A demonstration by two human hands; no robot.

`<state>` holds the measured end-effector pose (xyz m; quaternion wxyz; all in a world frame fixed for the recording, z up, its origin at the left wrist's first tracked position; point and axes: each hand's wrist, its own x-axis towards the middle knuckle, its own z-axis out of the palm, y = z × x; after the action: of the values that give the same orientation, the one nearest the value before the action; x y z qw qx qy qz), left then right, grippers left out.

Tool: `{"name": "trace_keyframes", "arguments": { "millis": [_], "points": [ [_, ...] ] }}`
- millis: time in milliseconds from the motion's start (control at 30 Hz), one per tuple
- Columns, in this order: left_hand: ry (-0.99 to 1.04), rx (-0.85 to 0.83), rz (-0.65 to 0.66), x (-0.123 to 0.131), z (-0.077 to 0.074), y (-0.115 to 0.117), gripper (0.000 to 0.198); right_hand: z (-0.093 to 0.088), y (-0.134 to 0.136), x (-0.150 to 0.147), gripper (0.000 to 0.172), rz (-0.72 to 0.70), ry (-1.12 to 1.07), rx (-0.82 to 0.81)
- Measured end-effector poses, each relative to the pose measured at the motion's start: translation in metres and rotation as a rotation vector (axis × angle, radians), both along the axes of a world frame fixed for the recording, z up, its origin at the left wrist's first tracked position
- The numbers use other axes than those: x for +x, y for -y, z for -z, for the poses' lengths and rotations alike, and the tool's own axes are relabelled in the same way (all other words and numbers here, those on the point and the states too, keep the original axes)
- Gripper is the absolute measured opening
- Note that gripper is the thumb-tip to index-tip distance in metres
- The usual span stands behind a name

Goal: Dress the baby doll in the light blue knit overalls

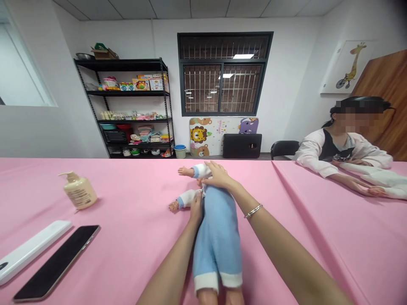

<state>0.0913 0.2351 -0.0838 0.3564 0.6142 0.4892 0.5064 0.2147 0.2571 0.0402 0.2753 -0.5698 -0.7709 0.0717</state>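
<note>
A baby doll (219, 224) lies on its side on the pink table cover, wearing light-blue knitted trousers with white cuffs and a white top with blue sleeve ends. Both its arms stretch to the left, and its bare feet point toward me. My left hand (196, 207) grips the doll's front near the waist, thumb up, its other fingers mostly hidden. Over the upper side and back of the doll curls my right hand (218, 176), holding it; a silver bangle is on that wrist. The doll's head is hidden from view.
A cream pump bottle (79, 192), a white oblong device (34, 250) and a black phone (59, 262) lie or stand at left on the pink table (133, 245). At right a person (343, 144) sits with hands at another white-clothed doll (381, 180). A black shelf (127, 92) stands behind.
</note>
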Motion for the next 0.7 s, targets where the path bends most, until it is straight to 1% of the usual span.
{"name": "trace_keyframes", "arguments": {
  "millis": [67,100,133,167,233,267,333,367,400,467,533,600,633,700],
  "points": [
    [0.026,0.081,0.059,0.000,0.002,0.000,0.043,0.003,0.000,0.006,0.080,0.105,0.101,-0.003],
    [0.006,0.111,0.049,-0.001,0.003,0.001,0.042,0.007,-0.001,0.010,0.076,0.156,0.117,-0.002],
    [-0.048,0.118,0.005,-0.001,0.004,0.001,0.039,0.012,-0.003,0.016,0.070,0.200,0.113,-0.001],
    [-0.135,0.095,-0.067,-0.001,0.005,0.003,0.038,0.019,-0.005,0.022,0.064,0.238,0.096,-0.003],
    [-0.360,0.003,-0.225,-0.001,0.004,0.006,0.038,0.038,-0.010,0.039,0.053,0.299,0.026,-0.016],
    [-0.464,-0.029,-0.284,0.000,0.004,0.007,0.038,0.049,-0.012,0.048,0.050,0.323,-0.028,-0.024],
    [-0.603,-0.019,-0.349,0.002,0.003,0.010,0.035,0.071,-0.015,0.065,0.049,0.354,-0.185,-0.040],
    [-0.627,0.005,-0.365,0.003,0.002,0.010,0.033,0.080,-0.015,0.072,0.049,0.359,-0.288,-0.043],
    [-0.623,0.027,-0.373,0.004,0.003,0.009,0.032,0.089,-0.016,0.077,0.049,0.357,-0.399,-0.040],
    [-0.543,0.037,-0.366,0.002,0.004,0.005,0.034,0.102,-0.016,0.079,0.050,0.340,-0.623,-0.023],
    [-0.418,0.050,-0.348,-0.005,0.007,-0.003,0.040,0.112,-0.018,0.072,0.053,0.297,-0.844,-0.017],
    [-0.309,0.079,-0.364,-0.017,0.009,-0.012,0.044,0.118,-0.021,0.059,0.054,0.248,-1.050,-0.032],
    [-0.279,0.081,-0.386,-0.024,0.010,-0.016,0.045,0.121,-0.023,0.054,0.054,0.245,-1.130,-0.041],
    [-0.292,0.054,-0.438,-0.038,0.009,-0.020,0.045,0.126,-0.027,0.048,0.053,0.301,-1.215,-0.049]
  ]
}}
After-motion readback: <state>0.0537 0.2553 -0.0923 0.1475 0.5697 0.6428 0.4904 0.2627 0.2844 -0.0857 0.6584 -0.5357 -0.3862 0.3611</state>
